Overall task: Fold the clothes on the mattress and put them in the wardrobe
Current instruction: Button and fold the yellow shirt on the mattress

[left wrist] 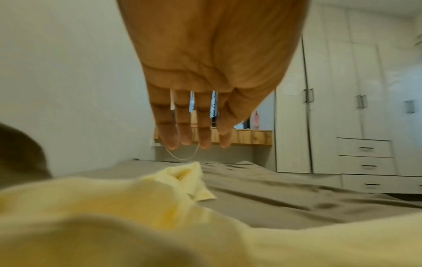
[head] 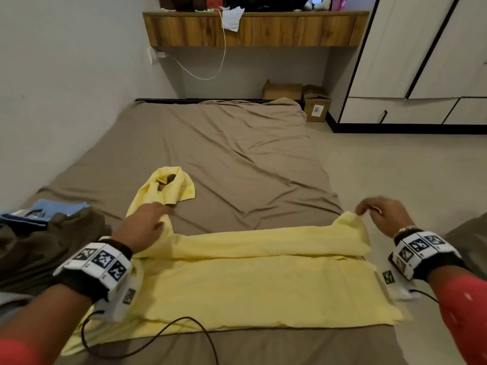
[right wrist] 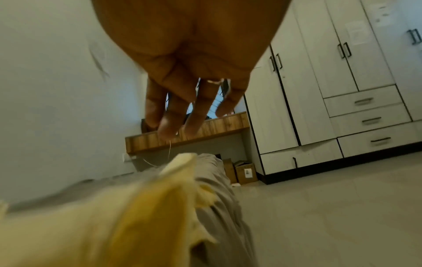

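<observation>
A pale yellow shirt [head: 250, 280] lies across the near end of the brown mattress [head: 237, 143], its far edge folded over toward me. One sleeve [head: 171, 188] trails away at the left. My left hand [head: 155, 214] hovers over the shirt's left shoulder with straight fingers [left wrist: 182, 126] and holds nothing. My right hand [head: 374, 209] is just above the shirt's raised right corner [right wrist: 182, 162]; its fingers [right wrist: 173, 117] are extended and clear of the cloth. The white wardrobe [head: 421, 61] stands at the far right with its doors closed.
An olive garment [head: 52, 241] and a folded blue one [head: 52, 209] lie on the mattress at my left. A wooden shelf [head: 253, 30] hangs on the far wall, with cardboard boxes [head: 313, 104] below. Tiled floor [head: 395, 167] runs along the right. A dark cable [head: 158, 335] crosses the shirt's near edge.
</observation>
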A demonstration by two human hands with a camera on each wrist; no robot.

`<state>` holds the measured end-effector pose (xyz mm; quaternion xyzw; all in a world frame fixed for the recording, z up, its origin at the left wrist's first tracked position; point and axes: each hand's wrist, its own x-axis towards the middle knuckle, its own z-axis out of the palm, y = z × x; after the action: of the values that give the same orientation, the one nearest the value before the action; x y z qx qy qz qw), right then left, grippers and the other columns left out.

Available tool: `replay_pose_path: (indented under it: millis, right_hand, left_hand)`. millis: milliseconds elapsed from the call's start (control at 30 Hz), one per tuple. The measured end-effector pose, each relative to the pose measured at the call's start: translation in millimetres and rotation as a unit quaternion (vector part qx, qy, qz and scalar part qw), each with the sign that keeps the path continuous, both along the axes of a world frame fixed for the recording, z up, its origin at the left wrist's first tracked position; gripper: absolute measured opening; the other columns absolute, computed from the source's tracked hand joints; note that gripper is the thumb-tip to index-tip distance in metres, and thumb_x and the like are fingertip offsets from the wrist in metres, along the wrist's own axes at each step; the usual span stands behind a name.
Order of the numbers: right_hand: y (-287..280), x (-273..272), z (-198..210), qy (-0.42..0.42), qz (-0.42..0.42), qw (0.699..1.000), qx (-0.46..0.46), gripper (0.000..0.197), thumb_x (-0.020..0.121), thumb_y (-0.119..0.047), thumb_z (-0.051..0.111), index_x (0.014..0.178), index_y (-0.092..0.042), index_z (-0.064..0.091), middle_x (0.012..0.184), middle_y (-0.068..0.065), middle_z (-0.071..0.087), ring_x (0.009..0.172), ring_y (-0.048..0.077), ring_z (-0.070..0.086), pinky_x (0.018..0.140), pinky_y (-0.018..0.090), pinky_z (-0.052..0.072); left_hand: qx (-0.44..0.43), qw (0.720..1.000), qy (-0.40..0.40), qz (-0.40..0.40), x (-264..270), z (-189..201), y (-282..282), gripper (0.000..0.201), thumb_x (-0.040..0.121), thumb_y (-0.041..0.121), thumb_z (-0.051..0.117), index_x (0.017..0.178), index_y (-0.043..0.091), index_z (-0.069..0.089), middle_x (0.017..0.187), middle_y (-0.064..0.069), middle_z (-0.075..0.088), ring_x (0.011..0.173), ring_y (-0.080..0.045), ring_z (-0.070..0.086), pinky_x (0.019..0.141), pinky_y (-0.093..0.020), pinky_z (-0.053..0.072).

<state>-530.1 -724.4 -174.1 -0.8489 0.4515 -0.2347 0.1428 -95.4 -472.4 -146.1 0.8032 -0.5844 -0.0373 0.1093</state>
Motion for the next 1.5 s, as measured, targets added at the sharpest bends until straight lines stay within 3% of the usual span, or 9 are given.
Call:
replay_pose_path:
  millis: [67, 267, 567, 733, 833, 1067, 1233, 1367, 1500]
  right_hand:
    - [-9, 19, 5, 0.023, 0.064, 0.996, -0.051, 0.038, 0.073, 0.011, 0.040, 0.082, -0.009, 0.071, 0.094, 0.013, 0.070, 0.095, 0.037, 0.061, 0.088, 0.039, 0.044]
    - [-25, 61, -9, 0.333, 0.154, 0.912, 0.184, 0.043, 0.087, -0.013, 0.055, 0.128, -0.024, 0.051, 0.126, -0.006, 0.057, 0.117, 0.017, 0.051, 0.098, 0.025, 0.035]
    - [-47, -8, -41, 0.344, -0.050, 0.888, 0.301, 0.049, 0.095, -0.025, 0.046, 0.049, -0.018, 0.060, 0.047, -0.004, 0.057, 0.047, 0.007, 0.052, 0.057, 0.020, 0.042]
    - [-35, -35, -34, 0.236, -0.037, 0.962, 0.133, 0.054, 0.076, 0.016, 0.042, 0.115, -0.018, 0.058, 0.113, -0.002, 0.060, 0.104, 0.016, 0.053, 0.087, 0.026, 0.040]
    - [-19, -26, -31, 0.121, 0.080, 0.970, 0.196, 0.057, 0.079, 0.008, 0.059, 0.128, -0.020, 0.048, 0.121, -0.008, 0.049, 0.111, 0.011, 0.044, 0.088, 0.025, 0.034]
    - [-25, -11, -39, 0.041, 0.012, 0.979, 0.198, 0.040, 0.078, 0.013, 0.049, 0.072, -0.026, 0.052, 0.073, 0.008, 0.058, 0.062, 0.019, 0.051, 0.057, 0.024, 0.040]
    - [-17, -31, -35, 0.419, -0.043, 0.885, 0.198, 0.025, 0.088, -0.002, 0.048, 0.099, -0.022, 0.057, 0.111, 0.003, 0.056, 0.100, 0.019, 0.055, 0.083, 0.024, 0.041]
    - [10, -18, -13, 0.256, -0.008, 0.967, -0.009, 0.021, 0.087, -0.014, 0.056, 0.106, -0.017, 0.062, 0.106, 0.006, 0.061, 0.097, 0.026, 0.058, 0.078, 0.035, 0.047]
    - [58, 22, -21, 0.357, 0.122, 0.918, -0.121, 0.046, 0.046, -0.040, 0.079, 0.085, -0.019, 0.067, 0.082, 0.005, 0.063, 0.067, 0.026, 0.063, 0.055, 0.040, 0.050]
  left_hand:
    - [0.094, 0.992, 0.007, -0.083, -23, -17, -13, 0.046, 0.093, 0.014, 0.049, 0.137, 0.018, 0.039, 0.143, -0.002, 0.037, 0.131, -0.019, 0.034, 0.106, -0.025, 0.025]
    - [0.348, 0.936, 0.028, -0.042, -22, -65, -14, 0.090, 0.086, 0.045, 0.059, 0.148, 0.029, -0.005, 0.157, -0.005, -0.005, 0.144, -0.027, 0.000, 0.116, -0.041, 0.015]
    - [0.359, 0.931, 0.061, 0.009, -8, -82, -8, 0.108, 0.078, 0.055, 0.064, 0.146, 0.029, -0.015, 0.154, -0.009, -0.022, 0.143, -0.033, -0.015, 0.116, -0.044, 0.005]
    - [0.356, 0.933, 0.059, 0.009, -10, -83, -6, 0.108, 0.078, 0.056, 0.062, 0.146, 0.026, -0.017, 0.154, -0.010, -0.023, 0.142, -0.033, -0.016, 0.116, -0.045, 0.005]
    - [0.355, 0.933, 0.057, 0.010, -11, -82, -6, 0.108, 0.078, 0.056, 0.062, 0.146, 0.026, -0.016, 0.154, -0.011, -0.022, 0.142, -0.034, -0.016, 0.116, -0.045, 0.005]
    - [0.346, 0.936, 0.067, 0.015, -10, -85, -6, 0.109, 0.077, 0.055, 0.064, 0.146, 0.027, -0.015, 0.154, -0.010, -0.021, 0.142, -0.034, -0.015, 0.116, -0.045, 0.006]
    - [0.351, 0.935, 0.056, 0.015, -13, -87, -6, 0.109, 0.078, 0.054, 0.063, 0.145, 0.026, -0.018, 0.153, -0.011, -0.024, 0.142, -0.035, -0.017, 0.116, -0.046, 0.006]
    - [0.345, 0.937, 0.043, 0.013, -17, -85, -5, 0.105, 0.081, 0.054, 0.060, 0.146, 0.024, -0.018, 0.153, -0.011, -0.025, 0.141, -0.033, -0.019, 0.116, -0.047, 0.006]
    - [0.249, 0.968, 0.013, 0.007, -10, -76, 2, 0.075, 0.090, 0.042, 0.052, 0.148, 0.027, 0.007, 0.157, -0.003, -0.006, 0.145, -0.023, -0.007, 0.113, -0.051, 0.020]
